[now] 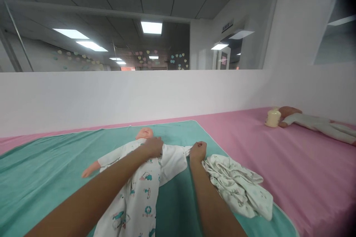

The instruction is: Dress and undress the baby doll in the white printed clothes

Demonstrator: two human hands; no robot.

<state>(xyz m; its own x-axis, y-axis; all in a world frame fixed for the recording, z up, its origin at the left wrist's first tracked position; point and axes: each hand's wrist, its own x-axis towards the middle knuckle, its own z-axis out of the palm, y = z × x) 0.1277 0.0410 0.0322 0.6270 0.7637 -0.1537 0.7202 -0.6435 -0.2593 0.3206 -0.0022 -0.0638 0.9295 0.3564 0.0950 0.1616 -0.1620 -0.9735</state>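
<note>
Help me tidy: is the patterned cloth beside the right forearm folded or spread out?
Neither: the patterned cloth lies bunched up, with many creases and an uneven outline, over the edge of the green sheet.

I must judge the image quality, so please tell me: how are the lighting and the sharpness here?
Head view: the lamps burn out to plain white; the top right corner falls to black; the near doll's head and the bottle look soft, without fine detail.
</note>
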